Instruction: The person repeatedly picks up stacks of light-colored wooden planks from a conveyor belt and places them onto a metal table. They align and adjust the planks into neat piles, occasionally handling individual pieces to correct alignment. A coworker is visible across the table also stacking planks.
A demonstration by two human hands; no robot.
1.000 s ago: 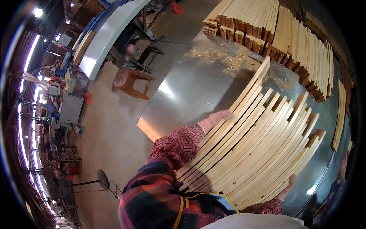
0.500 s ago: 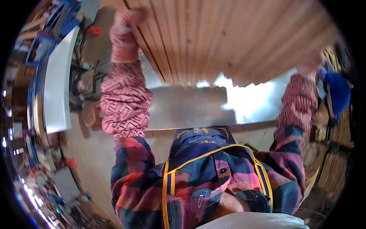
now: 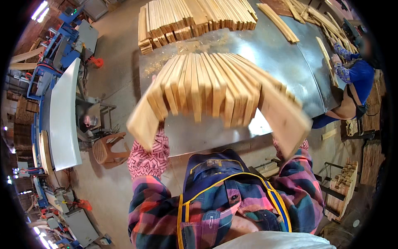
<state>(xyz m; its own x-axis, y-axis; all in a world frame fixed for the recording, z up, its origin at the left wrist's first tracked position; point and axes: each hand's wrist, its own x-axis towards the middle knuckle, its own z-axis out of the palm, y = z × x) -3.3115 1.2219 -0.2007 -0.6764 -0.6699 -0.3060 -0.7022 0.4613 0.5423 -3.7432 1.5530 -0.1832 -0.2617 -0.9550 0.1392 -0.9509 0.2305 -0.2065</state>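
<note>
A wide row of pale wooden slats [image 3: 199, 89] is held up between my two hands, over the near part of a metal-topped table [image 3: 190, 135]. The row bows into an arch, its end slats slanting down and outward. My left hand [image 3: 154, 78] grips the left end; only a bit of it shows past the wood. At the other end my right hand is hidden behind the broad outermost slat, with a pink patterned oversleeve [image 3: 304, 145] showing beside it. The slats' near ends are uneven and face me.
Stacked slats [image 3: 197, 18] lie on the table's far side, amid wood chips. Loose strips [image 3: 278, 23] lie at the far right. A co-worker in blue [image 3: 360, 79] stands by the right edge. A brown stool [image 3: 110, 148] and a long white panel [image 3: 65, 118] are at left.
The slats have come down and closer to me, from a flat raised row into an arch. My arms have drawn in. The stacked slats on the table now show.
</note>
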